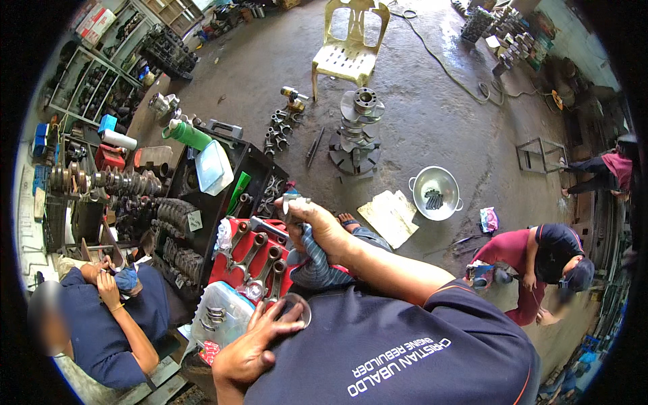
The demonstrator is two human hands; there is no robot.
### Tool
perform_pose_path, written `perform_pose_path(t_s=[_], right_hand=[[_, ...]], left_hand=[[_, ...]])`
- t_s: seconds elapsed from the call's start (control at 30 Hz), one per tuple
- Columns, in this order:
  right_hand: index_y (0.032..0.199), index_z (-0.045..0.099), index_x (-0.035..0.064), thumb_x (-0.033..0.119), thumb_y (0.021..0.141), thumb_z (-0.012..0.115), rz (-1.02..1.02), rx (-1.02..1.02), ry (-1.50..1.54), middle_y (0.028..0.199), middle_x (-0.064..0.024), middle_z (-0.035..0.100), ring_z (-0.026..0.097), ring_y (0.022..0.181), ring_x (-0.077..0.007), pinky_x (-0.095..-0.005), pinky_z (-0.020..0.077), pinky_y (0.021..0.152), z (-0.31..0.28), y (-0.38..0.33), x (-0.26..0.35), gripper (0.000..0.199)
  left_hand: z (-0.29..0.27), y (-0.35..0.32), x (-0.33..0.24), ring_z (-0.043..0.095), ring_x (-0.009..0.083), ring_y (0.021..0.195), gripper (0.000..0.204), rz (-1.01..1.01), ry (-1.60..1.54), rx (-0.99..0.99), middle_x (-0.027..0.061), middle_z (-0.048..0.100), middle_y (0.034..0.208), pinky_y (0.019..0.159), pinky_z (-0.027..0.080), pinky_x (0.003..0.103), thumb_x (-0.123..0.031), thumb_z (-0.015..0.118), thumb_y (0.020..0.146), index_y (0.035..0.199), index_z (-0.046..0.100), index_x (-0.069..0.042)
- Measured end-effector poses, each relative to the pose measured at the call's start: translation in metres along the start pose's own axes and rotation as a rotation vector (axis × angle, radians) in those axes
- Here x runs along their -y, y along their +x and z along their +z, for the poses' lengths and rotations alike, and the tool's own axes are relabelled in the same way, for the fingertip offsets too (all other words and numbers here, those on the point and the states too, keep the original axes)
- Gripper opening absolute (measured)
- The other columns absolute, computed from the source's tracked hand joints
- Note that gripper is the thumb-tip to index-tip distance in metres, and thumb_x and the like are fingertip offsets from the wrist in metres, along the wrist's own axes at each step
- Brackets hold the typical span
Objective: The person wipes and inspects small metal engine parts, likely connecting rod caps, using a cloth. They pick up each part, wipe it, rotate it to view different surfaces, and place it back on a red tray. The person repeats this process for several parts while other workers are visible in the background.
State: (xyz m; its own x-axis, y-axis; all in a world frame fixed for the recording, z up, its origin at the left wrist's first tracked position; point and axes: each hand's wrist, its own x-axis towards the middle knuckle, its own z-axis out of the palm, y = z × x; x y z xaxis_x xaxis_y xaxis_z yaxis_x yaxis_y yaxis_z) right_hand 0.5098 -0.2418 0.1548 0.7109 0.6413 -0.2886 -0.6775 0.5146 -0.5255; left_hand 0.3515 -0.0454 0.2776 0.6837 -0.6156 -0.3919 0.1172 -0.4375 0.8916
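Note:
My left hand (251, 343) is at the lower middle, its fingers curled onto a round metal ring (306, 312) in front of my dark shirt. Whether a longer part joins this ring is hidden. My right hand (317, 226) reaches across and grips a small grey metal part (291, 198), mostly covered by the fingers. Striped blue-grey cloth (316, 260) hangs just below that hand. Between the hands, several connecting rods (254, 255) lie side by side on a red surface (221, 268). A clear plastic box (226, 307) with curved metal shells stands beside my left hand.
A seated person (115, 324) works close on the left; another (533, 270) bends down at right. A crankshaft (361, 131) stands upright ahead, before a plastic chair (347, 57). A metal basin (437, 177) and cardboard (390, 217) lie on the floor. A green bottle (189, 135) tops the black cart.

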Motion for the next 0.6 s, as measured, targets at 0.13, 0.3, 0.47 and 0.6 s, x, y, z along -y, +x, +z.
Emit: perform_pose_path(t_s=[0.13, 0.3, 0.47, 0.6], right_hand=[[0.132, 0.055, 0.0132, 0.049, 0.094, 0.062, -0.099, -0.071, -0.058, 0.069, 0.002, 0.05, 0.044, 0.053, -0.0088, -0.0249, 0.0337, 0.046, -0.018, 0.002, 0.008, 0.052], [0.134, 0.054, 0.0117, 0.049, 0.096, 0.061, -0.26, -0.196, -0.127, 0.068, 0.0012, 0.05, 0.044, 0.052, -0.009, -0.0252, 0.0346, 0.045, -0.039, -0.004, 0.025, 0.054], [0.124, 0.055, 0.0069, 0.031, 0.095, 0.066, -0.345, -0.217, -0.071, 0.074, 0.0036, 0.052, 0.047, 0.06, -0.006, -0.0217, 0.0381, 0.052, -0.048, -0.014, 0.033, 0.039], [0.131, 0.05, 0.003, 0.036, 0.093, 0.064, -0.409, -0.28, -0.286, 0.07, 0.001, 0.05, 0.045, 0.055, -0.0083, -0.0238, 0.0373, 0.05, -0.05, -0.022, 0.031, 0.052]], left_hand=[[0.002, 0.028, 0.022, 0.015, 0.041, 0.152, 0.069, -0.006, 0.098, 0.027, 0.0158, 0.043, 0.152, 0.12, -0.001, 0.062, -0.062, 0.038, 0.1, 0.146, 0.044, -0.012], [-0.005, 0.067, 0.043, 0.044, 0.0341, 0.137, 0.037, -0.072, 0.069, 0.05, 0.0121, 0.058, 0.129, 0.119, 0.002, 0.062, -0.033, 0.045, 0.105, 0.131, 0.053, -0.008], [0.002, 0.102, 0.054, 0.059, 0.0074, 0.09, 0.012, -0.192, -0.333, -0.145, 0.0049, 0.069, 0.094, 0.081, 0.049, 0.024, -0.006, 0.061, 0.098, 0.107, 0.063, 0.002], [0.003, 0.093, 0.058, 0.067, 0.0168, 0.096, 0.007, -0.174, -0.471, -0.178, 0.0093, 0.07, 0.1, 0.091, 0.052, 0.031, -0.004, 0.055, 0.101, 0.104, 0.06, 0.001]])
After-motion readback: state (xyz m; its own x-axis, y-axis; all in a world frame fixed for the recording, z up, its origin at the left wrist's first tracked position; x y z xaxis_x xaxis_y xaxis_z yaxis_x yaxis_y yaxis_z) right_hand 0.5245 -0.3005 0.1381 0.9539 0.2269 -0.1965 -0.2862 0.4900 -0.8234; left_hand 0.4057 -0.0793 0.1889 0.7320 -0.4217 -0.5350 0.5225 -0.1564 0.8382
